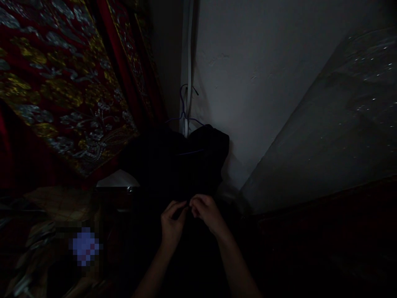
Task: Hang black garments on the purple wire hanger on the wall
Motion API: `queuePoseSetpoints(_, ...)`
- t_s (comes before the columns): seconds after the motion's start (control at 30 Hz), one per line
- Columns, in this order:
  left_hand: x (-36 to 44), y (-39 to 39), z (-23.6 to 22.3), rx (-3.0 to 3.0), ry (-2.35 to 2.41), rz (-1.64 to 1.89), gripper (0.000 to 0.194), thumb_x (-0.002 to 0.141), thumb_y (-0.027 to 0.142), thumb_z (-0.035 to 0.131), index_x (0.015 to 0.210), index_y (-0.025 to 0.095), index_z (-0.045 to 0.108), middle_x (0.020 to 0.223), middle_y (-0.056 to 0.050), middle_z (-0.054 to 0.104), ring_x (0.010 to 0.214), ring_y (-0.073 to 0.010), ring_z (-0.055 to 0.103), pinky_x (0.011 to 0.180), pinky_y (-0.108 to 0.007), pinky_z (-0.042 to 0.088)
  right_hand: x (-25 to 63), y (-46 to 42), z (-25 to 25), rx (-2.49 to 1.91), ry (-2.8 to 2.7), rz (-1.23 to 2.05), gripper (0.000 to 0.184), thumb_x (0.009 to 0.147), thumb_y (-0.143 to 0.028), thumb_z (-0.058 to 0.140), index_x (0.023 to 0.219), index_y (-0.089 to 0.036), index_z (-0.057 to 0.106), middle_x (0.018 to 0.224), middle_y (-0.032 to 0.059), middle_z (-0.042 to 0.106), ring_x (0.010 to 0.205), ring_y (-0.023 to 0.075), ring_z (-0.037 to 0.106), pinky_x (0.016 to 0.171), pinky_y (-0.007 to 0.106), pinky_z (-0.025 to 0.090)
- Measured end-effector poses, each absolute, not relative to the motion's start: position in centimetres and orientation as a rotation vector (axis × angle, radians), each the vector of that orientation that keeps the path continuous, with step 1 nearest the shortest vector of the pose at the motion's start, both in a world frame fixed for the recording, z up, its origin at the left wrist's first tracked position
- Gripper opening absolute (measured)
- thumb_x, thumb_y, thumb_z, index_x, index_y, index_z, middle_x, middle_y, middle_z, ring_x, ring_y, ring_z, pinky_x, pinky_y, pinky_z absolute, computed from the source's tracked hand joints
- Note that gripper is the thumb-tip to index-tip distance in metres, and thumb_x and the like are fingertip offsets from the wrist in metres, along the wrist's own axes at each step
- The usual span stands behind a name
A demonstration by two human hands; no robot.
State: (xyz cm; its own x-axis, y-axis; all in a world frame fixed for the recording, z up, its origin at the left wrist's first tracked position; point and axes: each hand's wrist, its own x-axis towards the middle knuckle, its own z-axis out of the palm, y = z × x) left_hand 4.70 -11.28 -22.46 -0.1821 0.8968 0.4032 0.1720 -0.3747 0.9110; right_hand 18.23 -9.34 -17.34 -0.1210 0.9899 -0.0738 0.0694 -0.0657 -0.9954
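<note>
A black garment (pixel 173 165) hangs on a thin, dark blue wire hanger (pixel 182 109) in front of me. Both of my hands are at the front of it, below its neckline, with the fingertips almost meeting. My left hand (pixel 172 223) is closed in a pinch, thumb and fingers together on a bit of the dark cloth. Close beside it, my right hand (pixel 206 211) is closed too, its curled fingers pinching the same cloth. Any small part between the fingertips is lost in the dark.
A red cloth with gold and silver embroidery (pixel 71 87) hangs at the left. Behind the hanger runs a pale vertical pipe or cable (pixel 189 49) along the grey wall (pixel 248 82). A shiny, translucent sheet (pixel 335 124) covers the right side. Blurred clutter (pixel 37 231) lies lower left.
</note>
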Motion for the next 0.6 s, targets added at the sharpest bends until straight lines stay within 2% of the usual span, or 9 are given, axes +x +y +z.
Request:
queuePoseSetpoints(0.2,4.7,-10.5,-23.5,1.556,1.355,1.588,0.009,0.084,0.027,0.070,0.087,0.022,0.078,0.090,-0.006,0.077,0.092,-0.0257,0.072,0.089,-0.040,0.056,18.0,-3.5,-8.6,-1.077,-1.282,1.133,0.021,0.068,-0.037,0.057,0.064,-0.018,0.064,0.044,-0.0045,0.050,0.042,0.0080,0.039,0.043,0.022,0.023)
queuePoseSetpoints(0.33,3.1,-9.2,-24.2,1.670,1.396,1.545,0.011,0.088,0.028,0.065,0.088,0.021,0.074,0.090,-0.006,0.076,0.090,-0.0249,0.071,0.082,-0.038,0.056,16.4,-0.9,-3.0,-0.887,-1.145,1.111,0.018,0.064,-0.035,0.058,0.061,-0.017,0.061,0.043,-0.0067,0.045,0.039,0.0049,0.031,0.040,0.021,0.016)
queuePoseSetpoints(0.47,0.3,-7.1,-22.9,1.883,1.393,1.434,0.013,0.089,0.022,0.060,0.088,0.020,0.072,0.087,-0.006,0.073,0.087,-0.0231,0.071,0.079,-0.035,0.054,15.5,-1.4,-1.4,-0.768,-1.124,1.048,0.019,0.068,-0.037,0.059,0.065,-0.018,0.061,0.045,-0.0068,0.046,0.039,0.0047,0.033,0.039,0.020,0.016)
queuePoseSetpoints(0.6,-0.8,-5.7,-16.9,2.053,1.273,1.462,0.019,0.093,0.019,0.055,0.101,0.019,0.071,0.097,-0.007,0.072,0.092,-0.0204,0.069,0.083,-0.033,0.054,15.4,-2.6,-2.5,-0.806,-1.240,1.009,0.021,0.074,-0.039,0.060,0.069,-0.018,0.062,0.046,-0.0061,0.049,0.040,0.0061,0.038,0.040,0.020,0.023)
